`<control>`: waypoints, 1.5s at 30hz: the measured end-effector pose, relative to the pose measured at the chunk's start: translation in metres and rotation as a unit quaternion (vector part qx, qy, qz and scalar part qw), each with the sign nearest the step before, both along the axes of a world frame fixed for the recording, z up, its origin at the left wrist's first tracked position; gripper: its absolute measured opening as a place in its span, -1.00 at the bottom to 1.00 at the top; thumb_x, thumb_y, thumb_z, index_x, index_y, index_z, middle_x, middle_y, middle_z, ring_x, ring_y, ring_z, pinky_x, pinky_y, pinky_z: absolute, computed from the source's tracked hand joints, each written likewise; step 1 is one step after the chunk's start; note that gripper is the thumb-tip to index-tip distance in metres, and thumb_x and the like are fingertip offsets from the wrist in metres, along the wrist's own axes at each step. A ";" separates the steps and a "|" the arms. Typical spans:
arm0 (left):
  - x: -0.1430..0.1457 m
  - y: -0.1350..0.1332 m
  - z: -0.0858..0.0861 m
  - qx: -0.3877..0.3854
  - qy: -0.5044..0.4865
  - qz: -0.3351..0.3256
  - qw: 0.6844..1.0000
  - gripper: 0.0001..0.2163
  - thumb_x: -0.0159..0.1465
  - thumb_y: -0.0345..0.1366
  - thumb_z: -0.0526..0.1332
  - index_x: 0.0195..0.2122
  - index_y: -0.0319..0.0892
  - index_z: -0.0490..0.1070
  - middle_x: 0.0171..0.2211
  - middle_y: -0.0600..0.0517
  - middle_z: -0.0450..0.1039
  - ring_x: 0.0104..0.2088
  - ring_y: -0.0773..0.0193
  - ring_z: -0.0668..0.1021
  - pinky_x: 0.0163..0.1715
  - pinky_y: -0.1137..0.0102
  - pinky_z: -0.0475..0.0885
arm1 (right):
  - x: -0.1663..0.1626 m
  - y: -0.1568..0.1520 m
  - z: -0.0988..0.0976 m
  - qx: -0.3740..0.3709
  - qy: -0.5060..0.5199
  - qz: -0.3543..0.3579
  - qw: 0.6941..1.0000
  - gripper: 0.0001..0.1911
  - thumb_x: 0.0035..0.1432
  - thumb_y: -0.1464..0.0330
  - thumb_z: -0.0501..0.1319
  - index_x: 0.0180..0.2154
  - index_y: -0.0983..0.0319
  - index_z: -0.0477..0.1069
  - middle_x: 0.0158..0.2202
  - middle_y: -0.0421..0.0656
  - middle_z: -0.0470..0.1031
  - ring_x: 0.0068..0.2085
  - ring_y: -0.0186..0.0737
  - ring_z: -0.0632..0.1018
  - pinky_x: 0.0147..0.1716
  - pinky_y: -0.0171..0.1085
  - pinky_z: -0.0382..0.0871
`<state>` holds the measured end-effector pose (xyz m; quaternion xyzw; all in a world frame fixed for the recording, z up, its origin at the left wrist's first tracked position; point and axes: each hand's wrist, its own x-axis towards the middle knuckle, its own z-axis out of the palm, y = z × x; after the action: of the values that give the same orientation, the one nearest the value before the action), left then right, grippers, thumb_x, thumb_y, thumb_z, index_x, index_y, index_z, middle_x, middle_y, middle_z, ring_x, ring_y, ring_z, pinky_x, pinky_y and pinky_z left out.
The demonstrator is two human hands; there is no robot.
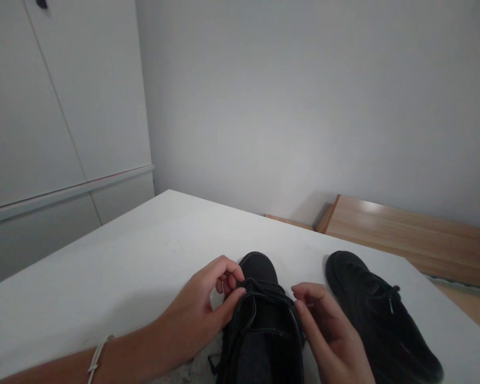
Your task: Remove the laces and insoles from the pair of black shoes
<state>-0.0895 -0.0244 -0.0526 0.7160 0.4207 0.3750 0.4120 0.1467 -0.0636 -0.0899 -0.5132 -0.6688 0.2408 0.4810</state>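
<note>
A black lace-up shoe stands at the bottom middle of the head view, toe pointing away from me, its dark opening facing me. On its left side my left hand is closed, thumb and index finger pinching the black shoelace near the top of the lacing. Against the right edge of the opening is my right hand, its thumb and index fingertips close together. What lies between those fingertips is too dark to make out. A second black shoe rests to the right of my right hand, its lace tied.
Both shoes are on a white table whose far corner points toward the grey wall. Behind the right table edge is a wood-grain board or low furniture piece. White cabinet doors stand at the left.
</note>
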 end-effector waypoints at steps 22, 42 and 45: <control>-0.008 0.009 -0.007 -0.068 -0.146 -0.044 0.986 -0.84 0.33 -0.18 0.13 -0.30 -0.15 0.34 -0.32 0.04 0.42 -0.25 0.22 0.44 -0.22 0.34 0.28 | 0.003 0.001 0.003 -0.006 0.027 0.030 0.999 -0.81 0.44 0.25 0.06 -0.12 0.04 0.46 -0.14 -0.20 0.54 -0.07 -0.28 0.54 -0.06 -0.46 0.43; -0.012 0.008 -0.006 0.099 0.104 -0.044 0.989 -0.86 0.27 -0.30 0.14 -0.39 -0.17 0.45 -0.38 0.02 0.39 -0.36 0.26 0.44 -0.39 0.40 0.27 | 0.008 0.006 0.024 0.029 -0.128 0.008 0.991 -0.88 0.30 0.30 0.19 -0.27 0.11 0.51 -0.45 -0.27 0.45 -0.39 -0.27 0.49 -0.37 -0.35 0.39; -0.013 0.010 -0.006 0.105 0.059 -0.020 0.993 -0.87 0.25 -0.33 0.15 -0.45 -0.16 0.37 -0.43 0.07 0.32 -0.41 0.29 0.39 -0.40 0.40 0.24 | 0.010 0.005 0.023 0.028 -0.145 0.017 0.989 -0.89 0.33 0.31 0.17 -0.23 0.10 0.47 -0.36 -0.24 0.46 -0.31 -0.24 0.51 -0.29 -0.32 0.41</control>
<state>-0.1021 -0.0147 -0.0585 0.7846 0.3880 0.3655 0.3166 0.1567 -0.0586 -0.0671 -0.5172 -0.7469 0.1529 0.3890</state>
